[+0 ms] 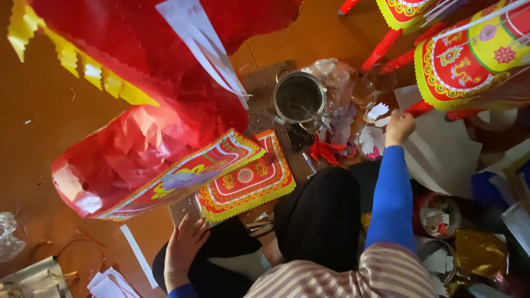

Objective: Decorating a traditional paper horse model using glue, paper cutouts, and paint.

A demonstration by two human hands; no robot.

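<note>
Beside the fringed panel point(247, 179), left hand point(185, 243) lies spread; right hand point(398, 127) pinches white paper scraps point(379, 113).

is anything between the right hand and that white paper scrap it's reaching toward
Nothing visible. The right hand is raised just right of the white paper scrap, with no object in the gap between them. The metal pot sits further left, off that line.

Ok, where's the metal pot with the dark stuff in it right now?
In the head view, the metal pot sits on the floor at upper centre, beside crumpled clear plastic, above the red tasselled panel and left of the right hand.
</note>
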